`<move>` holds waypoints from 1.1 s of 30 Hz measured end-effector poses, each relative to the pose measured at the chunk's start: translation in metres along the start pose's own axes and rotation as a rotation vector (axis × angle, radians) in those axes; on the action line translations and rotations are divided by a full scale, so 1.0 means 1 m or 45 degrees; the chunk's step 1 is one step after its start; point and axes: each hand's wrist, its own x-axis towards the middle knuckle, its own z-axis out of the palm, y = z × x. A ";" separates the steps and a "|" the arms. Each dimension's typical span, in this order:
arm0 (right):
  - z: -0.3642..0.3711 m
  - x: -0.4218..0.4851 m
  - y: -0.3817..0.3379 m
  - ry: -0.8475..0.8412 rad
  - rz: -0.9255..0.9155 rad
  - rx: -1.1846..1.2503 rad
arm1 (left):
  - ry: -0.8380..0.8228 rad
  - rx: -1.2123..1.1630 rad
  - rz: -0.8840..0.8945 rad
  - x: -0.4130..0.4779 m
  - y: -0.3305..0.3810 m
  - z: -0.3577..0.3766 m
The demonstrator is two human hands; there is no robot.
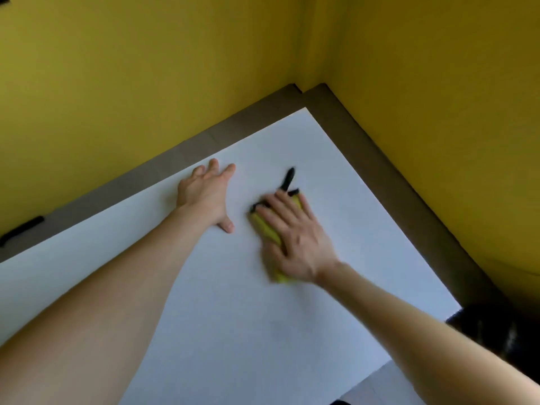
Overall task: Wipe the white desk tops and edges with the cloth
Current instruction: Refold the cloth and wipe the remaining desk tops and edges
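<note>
On desk top [233, 317]: cloth [265, 228] under right hand [295, 238]; left hand [204, 194] just left.

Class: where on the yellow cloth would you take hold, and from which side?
From above, palm flat on its middle, as the right hand does: the cloth lies flat on the desk, with no raised edge to pinch. For lifting, the black strip at its far end suits a grip.

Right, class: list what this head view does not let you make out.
1. Cloth: head view, mostly under the right hand, blurred.
2. Desk: head view, near edge cut off by the frame.
3. Dark shape at the right edge: head view, blurred, cut off by the frame.
</note>
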 end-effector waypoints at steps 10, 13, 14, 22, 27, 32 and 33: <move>-0.037 0.063 0.094 -0.033 0.244 -0.031 | -0.022 -0.166 -0.068 -0.107 -0.023 0.061; -0.031 0.081 0.071 0.117 0.540 -0.037 | -0.132 -0.190 -0.183 -0.135 -0.041 0.088; -0.022 0.073 0.044 0.158 0.553 -0.045 | -0.159 -0.206 -0.208 -0.138 -0.045 0.093; 0.025 -0.018 -0.048 -0.219 -0.475 -0.061 | -0.147 -0.216 -0.266 -0.132 -0.047 0.104; -0.041 0.027 0.092 -0.047 0.265 -0.063 | -0.182 -0.224 -0.276 -0.130 -0.046 0.104; -0.016 0.002 0.023 0.141 0.537 -0.057 | -0.198 -0.199 -0.282 -0.131 -0.044 0.104; -0.002 -0.017 -0.013 0.126 0.427 -0.036 | -0.195 -0.197 -0.288 -0.131 -0.044 0.104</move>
